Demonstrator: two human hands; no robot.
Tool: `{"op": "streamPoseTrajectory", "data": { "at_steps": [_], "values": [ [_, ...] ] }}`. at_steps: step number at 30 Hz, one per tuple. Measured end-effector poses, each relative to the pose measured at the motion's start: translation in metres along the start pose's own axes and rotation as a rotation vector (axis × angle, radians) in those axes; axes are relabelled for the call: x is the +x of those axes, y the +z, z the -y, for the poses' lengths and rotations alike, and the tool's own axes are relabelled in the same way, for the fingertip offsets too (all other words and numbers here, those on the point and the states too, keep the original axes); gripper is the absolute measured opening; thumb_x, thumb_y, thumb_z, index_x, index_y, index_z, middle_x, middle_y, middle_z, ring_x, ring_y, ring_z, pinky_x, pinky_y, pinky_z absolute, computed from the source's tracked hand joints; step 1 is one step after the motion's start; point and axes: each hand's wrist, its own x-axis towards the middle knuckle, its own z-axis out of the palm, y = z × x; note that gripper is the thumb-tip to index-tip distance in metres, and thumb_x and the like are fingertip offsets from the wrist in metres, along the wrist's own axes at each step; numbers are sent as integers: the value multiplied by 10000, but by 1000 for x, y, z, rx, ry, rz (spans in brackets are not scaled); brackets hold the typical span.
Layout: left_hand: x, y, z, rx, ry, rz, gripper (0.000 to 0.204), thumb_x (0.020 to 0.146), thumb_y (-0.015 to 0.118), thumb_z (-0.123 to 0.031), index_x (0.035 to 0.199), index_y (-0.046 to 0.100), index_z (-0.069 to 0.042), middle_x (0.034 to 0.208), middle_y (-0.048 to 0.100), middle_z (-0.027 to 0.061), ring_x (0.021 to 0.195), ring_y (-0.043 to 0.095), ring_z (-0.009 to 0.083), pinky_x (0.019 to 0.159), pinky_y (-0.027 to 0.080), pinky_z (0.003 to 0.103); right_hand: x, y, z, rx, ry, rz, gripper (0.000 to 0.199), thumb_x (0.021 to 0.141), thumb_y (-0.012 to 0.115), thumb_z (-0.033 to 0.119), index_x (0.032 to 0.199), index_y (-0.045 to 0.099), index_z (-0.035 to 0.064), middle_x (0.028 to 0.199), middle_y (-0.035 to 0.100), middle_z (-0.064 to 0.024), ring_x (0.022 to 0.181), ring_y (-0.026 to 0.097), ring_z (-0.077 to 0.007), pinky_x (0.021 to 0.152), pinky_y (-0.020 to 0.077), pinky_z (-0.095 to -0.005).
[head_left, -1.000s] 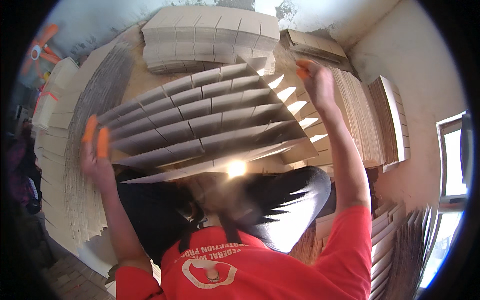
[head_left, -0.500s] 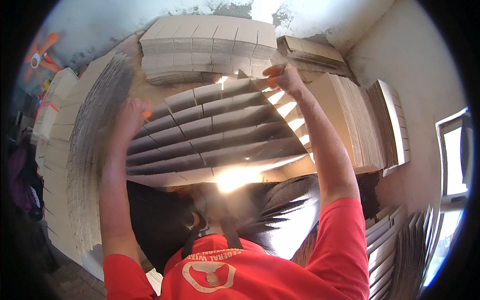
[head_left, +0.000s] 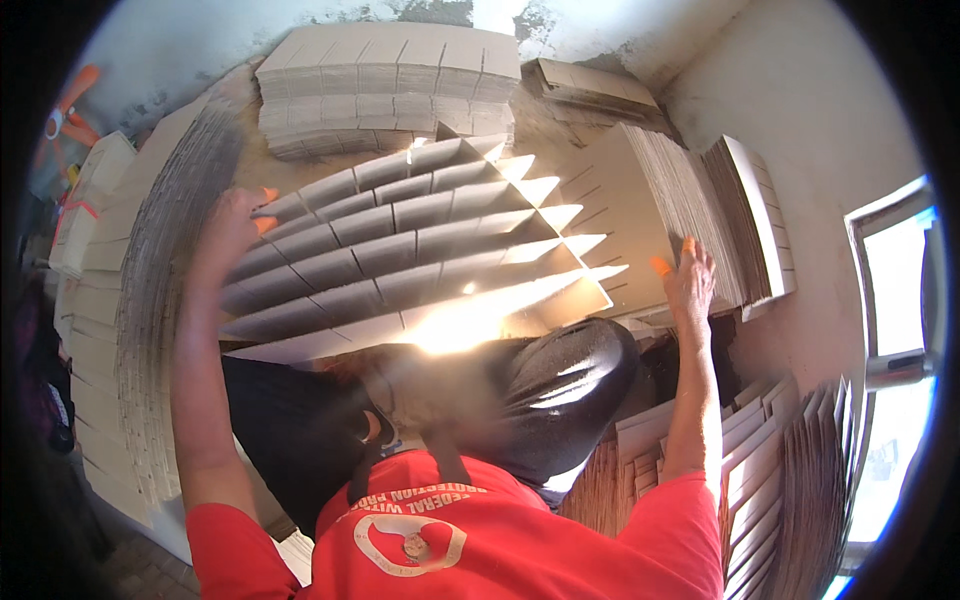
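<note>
In front of me, above my lap, is a cardboard divider grid (head_left: pixel 400 225) of slotted strips crossing one another. Pointed strip ends stick out past its right-hand cross strip, and bright sunlight falls on its near edge. At the grid's far left corner my left hand (head_left: pixel 236 222) closes its orange-covered fingertips on either side of a strip end. My right hand (head_left: pixel 692 282) is off the grid, fingers apart, with orange covers on the thumb and a finger. It rests at the near edge of an upright stack of slotted cardboard sheets (head_left: pixel 690 215).
A tall stack of slotted cardboard (head_left: pixel 390 75) stands at the back, and a long row of cardboard strips (head_left: pixel 165 290) lines the left. More strips (head_left: pixel 755 480) stand at the lower right, near a window (head_left: pixel 897 300). An orange fan (head_left: pixel 65 120) is at the far left.
My right hand has left the grid's far right corner and come down to the right-hand stack. The grid's cross strips now stand more spread out, and my left hand has shifted slightly left.
</note>
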Motion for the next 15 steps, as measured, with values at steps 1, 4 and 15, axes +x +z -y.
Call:
{"op": "streamPoseTrajectory", "data": {
  "at_steps": [1,4,15],
  "values": [
    [-2,-3,-6,-64,-27,-11,439,770,760,-78,1196,664,-45,1054,682,229,985,637,405,861,508,428,-5,-1,-4,-17,-36,12,521,786,761,202,1256,601,44,1253,583,-151,1195,511,-338,978,432,-485],
    [-9,-13,-24,18,121,-226,434,797,749,-87,1214,646,-21,1046,682,233,970,646,402,857,510,423,-8,-1,-11,-17,-86,69,539,772,766,200,1260,600,40,1201,605,-153,1195,512,-338,969,429,-493],
    [-94,-26,-140,-162,-1,-324,336,817,741,-49,1152,708,-33,1084,695,171,1010,655,285,890,498,362,12,10,-28,164,-56,-67,239,883,649,163,1067,639,10,979,683,-203,989,631,-377,817,515,-477]
  ]
}}
